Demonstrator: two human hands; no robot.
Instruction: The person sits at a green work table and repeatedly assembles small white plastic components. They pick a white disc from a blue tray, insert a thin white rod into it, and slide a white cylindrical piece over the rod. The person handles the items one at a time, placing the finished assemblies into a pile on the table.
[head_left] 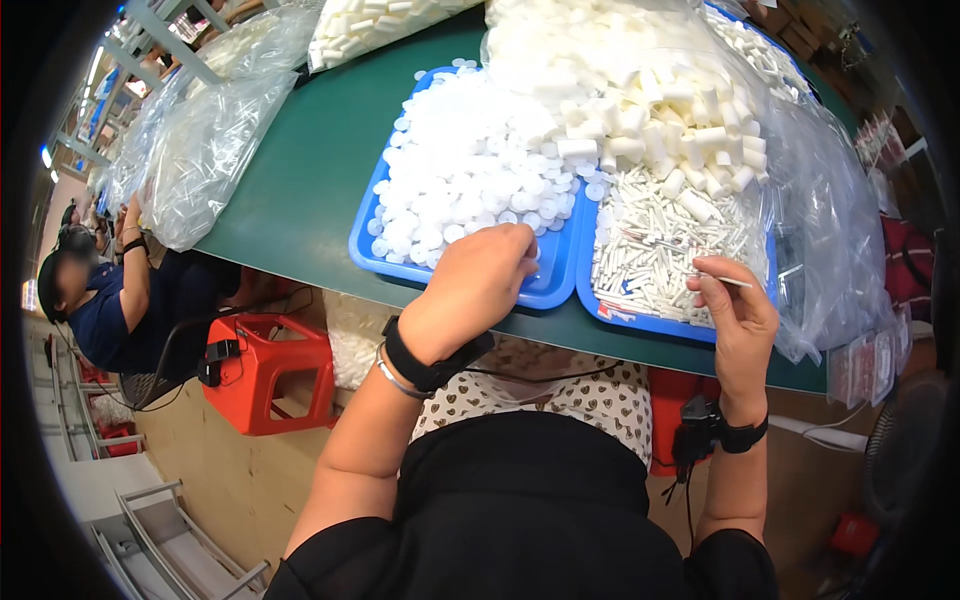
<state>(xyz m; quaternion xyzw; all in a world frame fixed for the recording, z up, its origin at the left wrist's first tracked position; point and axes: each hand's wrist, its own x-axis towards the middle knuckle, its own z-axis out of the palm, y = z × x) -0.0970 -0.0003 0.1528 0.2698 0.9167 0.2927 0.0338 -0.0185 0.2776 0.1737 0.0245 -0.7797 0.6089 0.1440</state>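
My left hand (472, 278) is over the near edge of a blue tray (362, 232) heaped with small translucent white discs (455, 165). Its fingers are curled together, and whatever lies between them is hidden. In my right hand (742, 315), thumb and fingertips pinch a thin, pale rod (738, 282). That hand is above the right side of a second blue tray (645, 322), full of short, slim white rods (635, 245). Cream-white foam-like cylinders (700, 140) spill from a clear bag at the back onto these rods.
Both trays rest on a green table (290, 200) near its front edge. Clear plastic bags lie on the right (825, 210) and at the far left (215, 140). A red stool (270, 375) stands left of me. Beyond it another person (110, 310) sits.
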